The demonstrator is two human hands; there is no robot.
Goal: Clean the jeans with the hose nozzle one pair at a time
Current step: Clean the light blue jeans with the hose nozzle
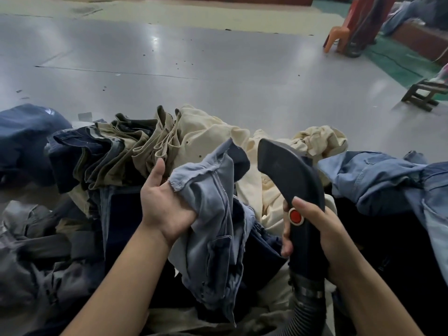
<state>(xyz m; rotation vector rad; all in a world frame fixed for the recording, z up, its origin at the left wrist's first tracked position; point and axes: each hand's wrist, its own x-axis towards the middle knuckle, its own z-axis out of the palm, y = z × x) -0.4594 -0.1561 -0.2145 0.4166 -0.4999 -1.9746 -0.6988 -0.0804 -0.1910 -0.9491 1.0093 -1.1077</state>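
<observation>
- Nearest, the right hand [312,229] is wrapped around the grip of the dark hose nozzle [288,180], thumb lying just above its red button [295,216]; a ribbed hose [306,311] runs down from the nozzle's base toward the bottom edge.
- Beside it, the left hand [164,209] grips a bunched fold of a pale grey-blue pair of jeans [213,229], fingers buried in the cloth and thumb standing up; the pair hangs lifted between the two forearms, its frayed edge near the thumb.
- The nozzle's flat mouth points up and away, just right of the raised jeans and apart from them.
- Under and around both hands lies a heap of clothes: dark grey trousers [36,251] at left, cream trousers [261,190] behind the nozzle, light blue denim [378,180] at right.
- Further back, a row of folded khaki and navy pairs [121,151] leans together.
- Beyond spreads the grey table [194,59], speckled with small dark bits.
- Farthest, at the right, stand an orange plastic chair [339,35] and a low wooden stool [421,95] on a green floor.
</observation>
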